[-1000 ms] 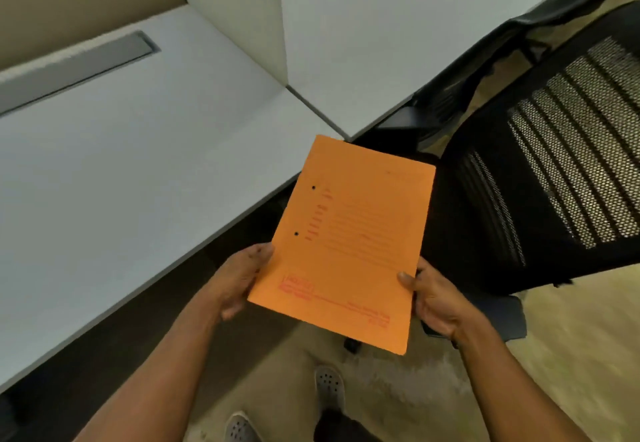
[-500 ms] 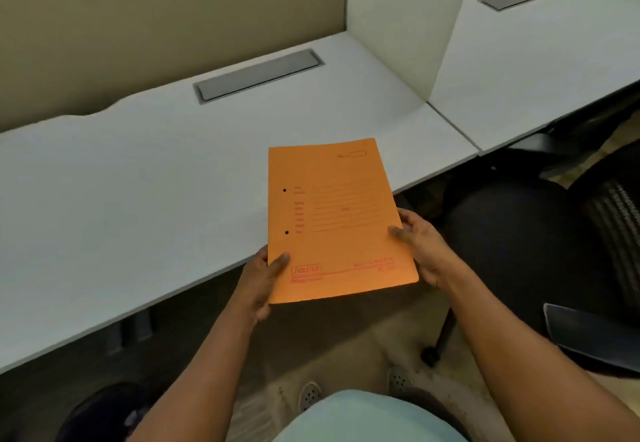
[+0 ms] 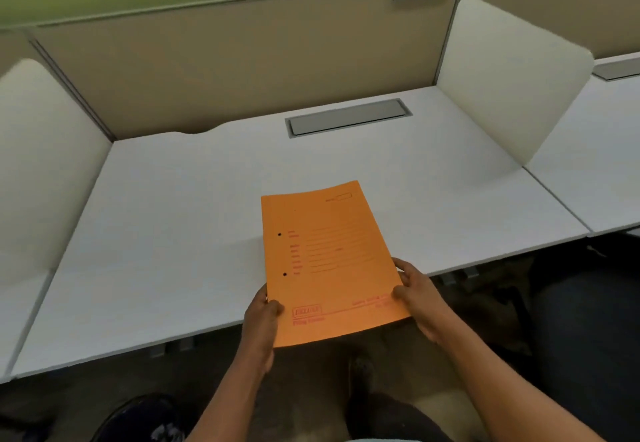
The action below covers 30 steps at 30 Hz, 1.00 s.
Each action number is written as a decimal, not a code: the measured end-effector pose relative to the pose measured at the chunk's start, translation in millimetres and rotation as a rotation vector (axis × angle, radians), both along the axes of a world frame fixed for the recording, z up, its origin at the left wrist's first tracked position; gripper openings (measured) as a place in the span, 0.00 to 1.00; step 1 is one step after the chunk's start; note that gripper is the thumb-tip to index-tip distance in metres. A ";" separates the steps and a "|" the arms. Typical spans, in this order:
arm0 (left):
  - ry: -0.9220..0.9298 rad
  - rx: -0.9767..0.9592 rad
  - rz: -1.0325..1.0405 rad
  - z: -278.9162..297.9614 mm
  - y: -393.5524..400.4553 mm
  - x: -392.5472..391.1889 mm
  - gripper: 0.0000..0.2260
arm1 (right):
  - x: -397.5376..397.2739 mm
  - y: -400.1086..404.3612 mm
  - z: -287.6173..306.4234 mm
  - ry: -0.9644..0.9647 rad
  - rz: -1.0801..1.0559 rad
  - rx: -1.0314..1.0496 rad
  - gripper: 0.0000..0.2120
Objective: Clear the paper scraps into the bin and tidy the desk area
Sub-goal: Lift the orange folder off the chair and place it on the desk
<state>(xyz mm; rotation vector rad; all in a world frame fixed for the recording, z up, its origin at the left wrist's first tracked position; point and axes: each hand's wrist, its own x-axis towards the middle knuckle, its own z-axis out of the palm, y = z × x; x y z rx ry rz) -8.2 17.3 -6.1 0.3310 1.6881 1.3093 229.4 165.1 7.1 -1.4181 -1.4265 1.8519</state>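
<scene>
The red print on the orange folder (image 3: 327,261) is too blurred to read, and its near edge overhangs the white tabletop (image 3: 166,233). Half a second ago the folder sat further left in view. Now it is squarely before the grey cable hatch (image 3: 348,118). The left hand (image 3: 260,317) pinches its lower left corner, the right hand (image 3: 417,297) its lower right edge. Thin card, two punched holes.

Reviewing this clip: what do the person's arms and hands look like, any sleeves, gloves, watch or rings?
Both forearms are bare as far as the frame shows; no sleeves reach them. The left hand and right hand wear no gloves. No watch, bracelet or ring is visible.
</scene>
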 end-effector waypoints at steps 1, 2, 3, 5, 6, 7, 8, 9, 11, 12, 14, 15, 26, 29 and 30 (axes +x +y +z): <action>0.029 -0.013 0.012 -2.0 4.6 -7.5 0.19 | -11.3 6.6 -1.3 -0.029 0.028 0.030 0.28; 0.055 -0.025 0.023 -4.4 9.4 -15.4 0.19 | -23.1 13.6 -2.4 -0.064 0.055 0.069 0.28; 0.083 -0.035 0.030 -6.7 14.8 -23.5 0.20 | -34.9 21.3 -4.1 -0.104 0.085 0.113 0.28; 0.124 -0.059 0.041 -11.6 27.7 -41.2 0.21 | -59.2 39.3 -9.0 -0.184 0.145 0.187 0.28; 0.140 -0.071 0.049 -13.3 35.5 -50.6 0.21 | -71.7 48.9 -11.7 -0.220 0.175 0.217 0.28; 0.162 -0.084 0.056 -14.5 44.3 -60.4 0.21 | -84.9 59.3 -14.6 -0.251 0.206 0.246 0.28; 0.187 -0.096 0.064 -15.2 53.5 -70.9 0.22 | -98.5 69.9 -17.4 -0.272 0.237 0.273 0.29; 0.209 -0.107 0.073 -15.2 63.5 -82.1 0.22 | -112.3 80.7 -19.7 -0.280 0.262 0.296 0.29; 0.225 -0.135 0.110 -14.7 84.4 -107.2 0.22 | -140.5 103.3 -22.3 -0.279 0.295 0.318 0.30; 0.223 -0.152 0.132 -14.6 95.3 -120.1 0.22 | -154.2 115.3 -23.3 -0.278 0.309 0.316 0.31; 0.221 -0.193 0.172 -14.9 116.9 -145.5 0.23 | -179.3 139.3 -26.4 -0.276 0.345 0.304 0.33; 0.224 -0.213 0.188 -15.5 128.4 -158.6 0.23 | -191.5 152.0 -28.0 -0.273 0.365 0.303 0.33; 0.291 -0.305 0.275 -41.0 271.8 -298.0 0.22 | -329.3 304.4 -47.4 -0.265 0.513 0.284 0.34; 0.321 -0.333 0.273 -52.4 305.3 -329.2 0.20 | -358.3 334.7 -59.1 -0.273 0.518 0.255 0.37; 0.324 -0.342 0.268 -56.7 314.8 -338.5 0.19 | -366.4 342.6 -64.2 -0.277 0.511 0.246 0.37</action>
